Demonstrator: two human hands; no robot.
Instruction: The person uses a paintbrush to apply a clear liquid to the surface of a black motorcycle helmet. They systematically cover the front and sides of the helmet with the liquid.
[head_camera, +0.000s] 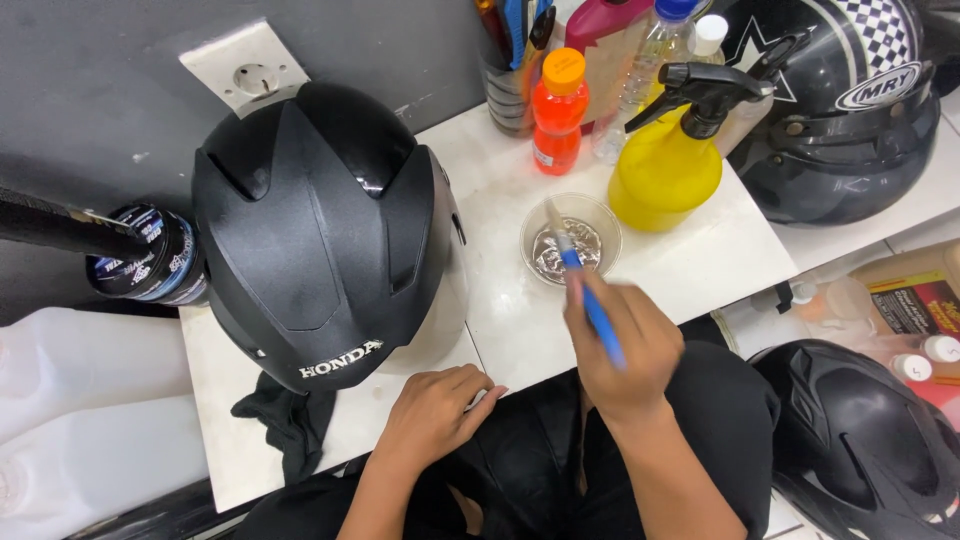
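Clenched on a blue-handled brush (597, 318), the right hand (622, 352) could tip the small clear plastic bowl (571, 238) if pressed sideways, while the left hand (432, 412) is rested loosely curled, empty, on the white bench (520, 320).

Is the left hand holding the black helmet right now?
No. The left hand rests flat on the white table beside the black helmet, while the right hand holds the blue brush.

Right hand (622, 350) with brush (583, 283) in bowl (571, 238)
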